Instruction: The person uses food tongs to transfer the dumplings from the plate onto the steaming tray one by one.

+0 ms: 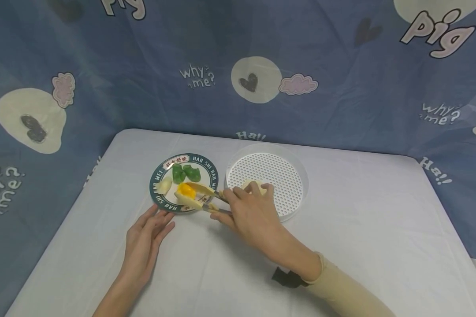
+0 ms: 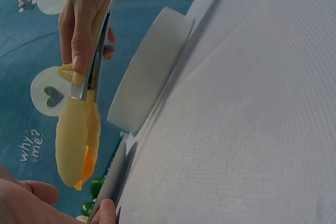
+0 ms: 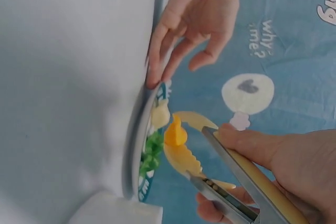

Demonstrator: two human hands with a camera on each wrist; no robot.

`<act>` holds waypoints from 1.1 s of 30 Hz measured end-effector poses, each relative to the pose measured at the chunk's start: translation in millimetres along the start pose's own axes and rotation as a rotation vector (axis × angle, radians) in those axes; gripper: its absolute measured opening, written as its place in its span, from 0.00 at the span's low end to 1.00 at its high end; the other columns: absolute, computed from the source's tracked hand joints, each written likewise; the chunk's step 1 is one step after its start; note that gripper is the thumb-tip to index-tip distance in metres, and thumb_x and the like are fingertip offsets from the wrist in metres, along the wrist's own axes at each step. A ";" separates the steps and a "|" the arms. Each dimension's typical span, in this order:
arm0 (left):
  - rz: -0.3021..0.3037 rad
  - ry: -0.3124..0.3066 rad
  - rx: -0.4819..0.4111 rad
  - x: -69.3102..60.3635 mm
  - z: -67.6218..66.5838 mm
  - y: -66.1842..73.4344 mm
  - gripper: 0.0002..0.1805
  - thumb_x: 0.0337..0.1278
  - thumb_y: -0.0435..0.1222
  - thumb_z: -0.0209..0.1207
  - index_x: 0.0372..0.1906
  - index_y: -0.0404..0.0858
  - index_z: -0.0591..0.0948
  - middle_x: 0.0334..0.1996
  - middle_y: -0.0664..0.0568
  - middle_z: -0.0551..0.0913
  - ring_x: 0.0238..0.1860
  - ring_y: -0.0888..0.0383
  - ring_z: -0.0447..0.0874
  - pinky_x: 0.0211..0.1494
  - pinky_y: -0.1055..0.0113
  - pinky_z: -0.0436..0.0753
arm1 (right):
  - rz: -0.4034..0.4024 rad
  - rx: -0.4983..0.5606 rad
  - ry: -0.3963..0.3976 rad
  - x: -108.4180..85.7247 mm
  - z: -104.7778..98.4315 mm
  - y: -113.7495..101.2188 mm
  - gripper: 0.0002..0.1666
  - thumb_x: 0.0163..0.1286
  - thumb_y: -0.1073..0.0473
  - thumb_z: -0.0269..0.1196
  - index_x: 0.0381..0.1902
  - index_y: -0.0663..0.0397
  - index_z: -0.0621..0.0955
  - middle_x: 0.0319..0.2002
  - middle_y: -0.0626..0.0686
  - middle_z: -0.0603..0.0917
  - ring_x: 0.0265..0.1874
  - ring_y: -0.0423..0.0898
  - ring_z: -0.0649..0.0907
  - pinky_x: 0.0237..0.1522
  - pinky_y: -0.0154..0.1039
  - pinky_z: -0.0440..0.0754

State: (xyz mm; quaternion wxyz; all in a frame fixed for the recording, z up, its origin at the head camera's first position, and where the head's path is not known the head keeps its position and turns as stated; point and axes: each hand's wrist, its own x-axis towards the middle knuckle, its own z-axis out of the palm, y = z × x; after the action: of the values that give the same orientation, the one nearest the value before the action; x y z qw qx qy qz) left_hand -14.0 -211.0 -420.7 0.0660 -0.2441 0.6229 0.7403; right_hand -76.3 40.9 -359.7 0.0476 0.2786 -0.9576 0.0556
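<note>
- Right hand (image 1: pixel 258 215), at the centre of the head frame: its grip is closed round the tongs (image 1: pixel 189 202), which point to the left.
- The tongs' pale yellow heads are parted, with a yellow-orange piece (image 1: pixel 187 190) between them, over the lower right part of the plate.
- Left hand (image 1: pixel 146 237), lower left of centre: its fingers are extended and its grip holds nothing; the fingertips touch the plate's near rim.
- Plate (image 1: pixel 214 178), left of centre, green-rimmed with lettering: two green pieces (image 1: pixel 178 174) lie toward its upper middle, a pale piece (image 1: pixel 163 186) at its left.
- White round tray (image 1: pixel 277 185) with a perforated base, just beside the plate on the right, partly behind the right hand.
- White tabletop (image 1: pixel 222 273) under both; blue printed cloth (image 1: pixel 162 110) fills the upper frame.
- Beige sleeve (image 1: pixel 349 286), lower right.
</note>
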 end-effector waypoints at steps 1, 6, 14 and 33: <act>0.001 -0.001 0.003 0.1 0.0 0.0 0.40 0.84 0.35 0.44 0.89 0.40 0.40 0.87 0.43 0.55 0.83 0.55 0.67 0.75 0.79 0.82 | 0.003 0.003 -0.005 -0.2 -1.4 1.0 0.33 0.75 0.23 0.57 0.56 0.42 0.83 0.45 0.46 0.92 0.49 0.54 0.82 0.62 0.69 0.81; -0.005 -0.001 0.016 0.7 -0.2 -0.5 0.40 0.84 0.35 0.44 0.89 0.41 0.40 0.87 0.43 0.55 0.83 0.54 0.67 0.75 0.79 0.82 | 0.027 0.007 -0.006 -3.0 -6.3 7.3 0.36 0.76 0.22 0.54 0.57 0.43 0.83 0.47 0.46 0.92 0.49 0.54 0.83 0.61 0.70 0.81; -0.013 0.000 -0.005 1.5 -1.6 -1.6 0.40 0.84 0.35 0.43 0.89 0.40 0.41 0.87 0.42 0.54 0.83 0.54 0.66 0.75 0.79 0.82 | 0.069 0.018 0.011 -8.2 -9.2 17.9 0.34 0.75 0.22 0.55 0.55 0.41 0.83 0.43 0.45 0.90 0.49 0.54 0.83 0.62 0.70 0.80; -0.021 -0.005 -0.014 1.4 -1.4 -0.6 0.39 0.85 0.36 0.42 0.89 0.41 0.40 0.86 0.43 0.56 0.83 0.57 0.67 0.76 0.79 0.81 | 0.160 0.057 0.063 -18.2 -26.2 52.3 0.32 0.76 0.25 0.59 0.54 0.44 0.84 0.37 0.44 0.86 0.49 0.60 0.83 0.62 0.73 0.76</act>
State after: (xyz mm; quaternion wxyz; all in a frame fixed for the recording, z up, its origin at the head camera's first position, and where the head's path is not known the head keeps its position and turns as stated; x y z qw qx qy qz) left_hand -14.5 -212.4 -422.0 0.0737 -0.2494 0.6149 0.7445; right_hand -87.7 97.9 -340.2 0.0652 0.2008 -0.9728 0.0953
